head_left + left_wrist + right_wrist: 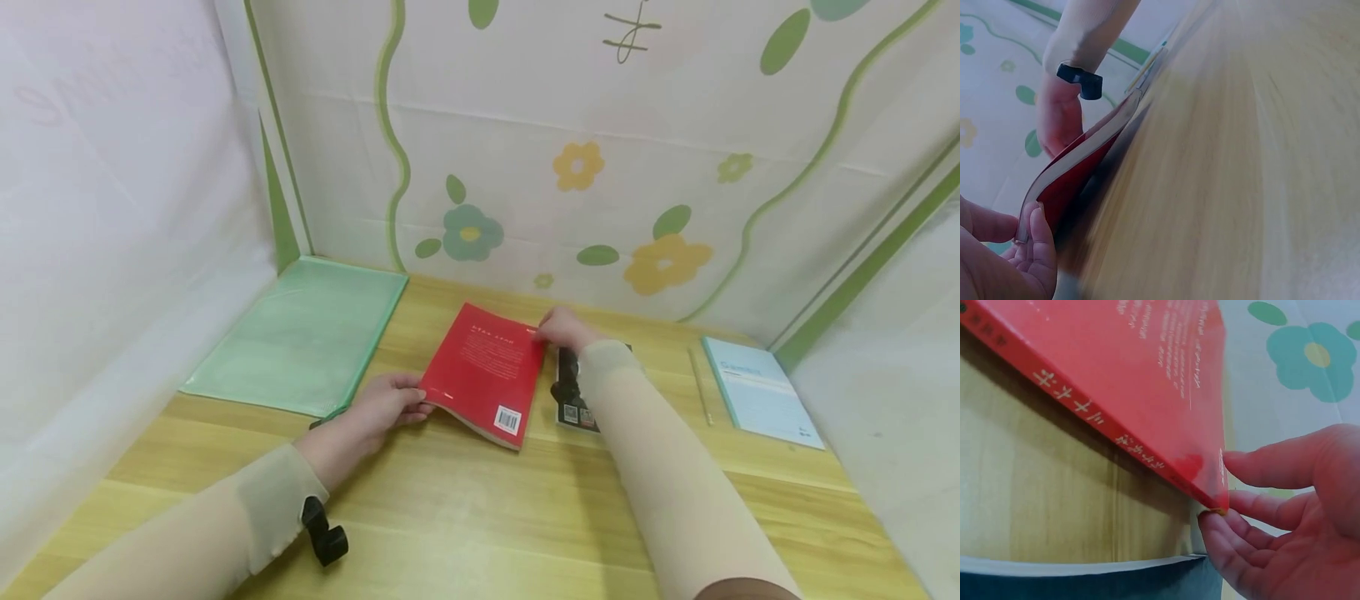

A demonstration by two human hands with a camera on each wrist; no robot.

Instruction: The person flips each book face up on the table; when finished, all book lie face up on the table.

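A red book (483,371) lies back cover up on the wooden table (487,517), with a barcode at its near right corner. My left hand (418,406) grips its near left corner, and in the left wrist view the fingers (1034,232) curl at the page edge of the book (1079,165), which is raised off the wood. My right hand (549,331) pinches the far right corner. In the right wrist view the thumb lies above and the fingers (1222,534) below the tip of the book (1135,381).
A green plastic folder (300,337) lies at the back left. A dark book (573,404) sits partly under my right forearm. Further right are a thin stick (700,385) and a light blue notebook (761,387). Flowered cloth walls enclose the table on three sides.
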